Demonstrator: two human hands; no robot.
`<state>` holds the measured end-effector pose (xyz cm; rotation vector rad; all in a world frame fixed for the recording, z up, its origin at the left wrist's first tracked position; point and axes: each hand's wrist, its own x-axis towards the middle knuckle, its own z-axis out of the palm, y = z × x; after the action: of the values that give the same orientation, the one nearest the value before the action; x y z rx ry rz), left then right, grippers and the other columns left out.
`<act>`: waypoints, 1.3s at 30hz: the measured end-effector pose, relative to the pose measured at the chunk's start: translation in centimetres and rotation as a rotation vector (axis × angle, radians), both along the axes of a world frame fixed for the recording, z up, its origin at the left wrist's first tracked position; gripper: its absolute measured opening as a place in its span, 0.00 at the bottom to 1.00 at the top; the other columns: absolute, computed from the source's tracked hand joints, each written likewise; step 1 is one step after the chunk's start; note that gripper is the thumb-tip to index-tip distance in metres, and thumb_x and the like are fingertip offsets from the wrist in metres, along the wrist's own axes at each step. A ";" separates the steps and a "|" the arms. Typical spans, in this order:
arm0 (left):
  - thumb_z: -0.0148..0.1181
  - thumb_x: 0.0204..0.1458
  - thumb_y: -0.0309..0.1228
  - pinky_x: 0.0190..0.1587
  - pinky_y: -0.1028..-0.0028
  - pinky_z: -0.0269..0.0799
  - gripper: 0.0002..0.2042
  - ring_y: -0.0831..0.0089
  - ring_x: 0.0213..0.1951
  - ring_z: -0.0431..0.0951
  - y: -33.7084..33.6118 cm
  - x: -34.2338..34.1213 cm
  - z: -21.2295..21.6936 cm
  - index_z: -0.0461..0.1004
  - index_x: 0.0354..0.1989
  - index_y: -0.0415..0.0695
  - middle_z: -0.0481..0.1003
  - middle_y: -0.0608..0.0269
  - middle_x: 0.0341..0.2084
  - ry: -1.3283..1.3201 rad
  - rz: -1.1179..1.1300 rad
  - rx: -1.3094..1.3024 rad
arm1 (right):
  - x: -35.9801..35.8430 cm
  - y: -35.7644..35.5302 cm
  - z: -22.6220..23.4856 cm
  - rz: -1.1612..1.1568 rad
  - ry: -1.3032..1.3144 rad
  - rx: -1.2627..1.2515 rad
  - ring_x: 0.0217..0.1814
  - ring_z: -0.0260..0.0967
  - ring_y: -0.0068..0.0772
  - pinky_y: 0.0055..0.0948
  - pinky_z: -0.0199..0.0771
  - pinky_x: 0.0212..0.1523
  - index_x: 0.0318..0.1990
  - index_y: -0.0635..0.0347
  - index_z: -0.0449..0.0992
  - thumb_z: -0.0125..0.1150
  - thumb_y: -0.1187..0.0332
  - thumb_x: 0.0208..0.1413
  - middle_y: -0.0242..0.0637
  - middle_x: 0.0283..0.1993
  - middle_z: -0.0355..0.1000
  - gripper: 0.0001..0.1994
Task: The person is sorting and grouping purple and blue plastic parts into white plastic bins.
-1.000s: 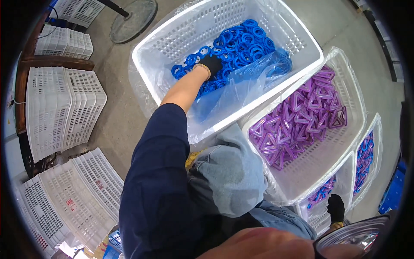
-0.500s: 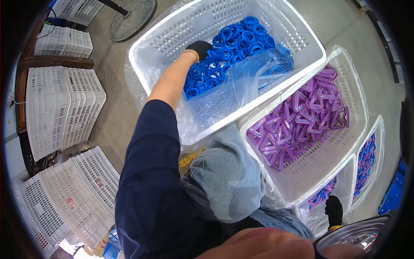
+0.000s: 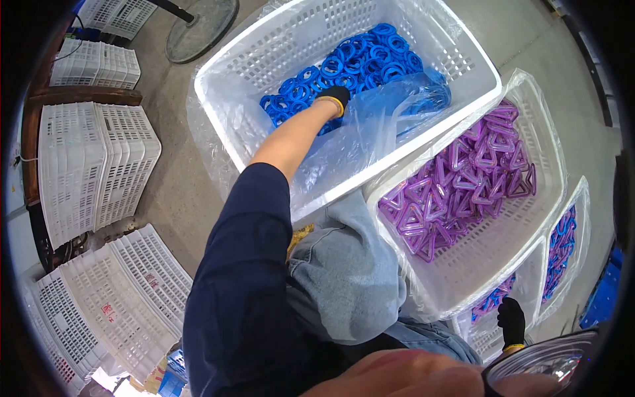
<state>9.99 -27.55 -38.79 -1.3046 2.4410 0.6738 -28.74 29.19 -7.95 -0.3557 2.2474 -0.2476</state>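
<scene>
My left hand (image 3: pixel 335 99), in a black glove with a yellow cuff, reaches down among blue plastic rings (image 3: pixel 387 56) in a large white basket (image 3: pixel 246 149). Its fingers are hidden against the rings, so I cannot tell what they hold. Clear plastic film (image 3: pixel 350 152) lines this basket and partly covers the rings beside the hand. My right hand (image 3: pixel 511 322), also black-gloved, is low at the right, by a basket holding mixed blue and purple pieces (image 3: pixel 491 301). Its fingers look curled together; anything inside them is hidden.
Purple triangular pieces (image 3: pixel 463 178) fill part of a second lined white basket (image 3: pixel 456 291) beside my knee. Farther right, another lined basket holds blue and purple pieces (image 3: pixel 560 248). Stacked white crates (image 3: pixel 99 169) stand along the left. A round stand base (image 3: pixel 205 30) rests on the floor.
My left hand has moved right across the blue rings. Rings now lie spread farther left, where the hand and forearm were. My right hand has barely moved.
</scene>
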 end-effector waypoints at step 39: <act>0.52 0.48 0.35 0.50 0.60 0.72 0.15 0.51 0.45 0.77 -2.4 4.7 3.3 0.78 0.42 0.44 0.77 0.47 0.42 0.250 0.085 -0.409 | 0.7 -0.2 0.4 -0.040 -0.124 -0.091 0.30 0.63 0.13 0.17 0.63 0.27 0.53 0.56 0.73 0.61 0.66 0.56 0.23 0.35 0.70 0.17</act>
<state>14.73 -29.93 -35.52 -1.5596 2.8497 0.3863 -28.07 29.01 -7.51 -0.3352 2.1269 -0.3841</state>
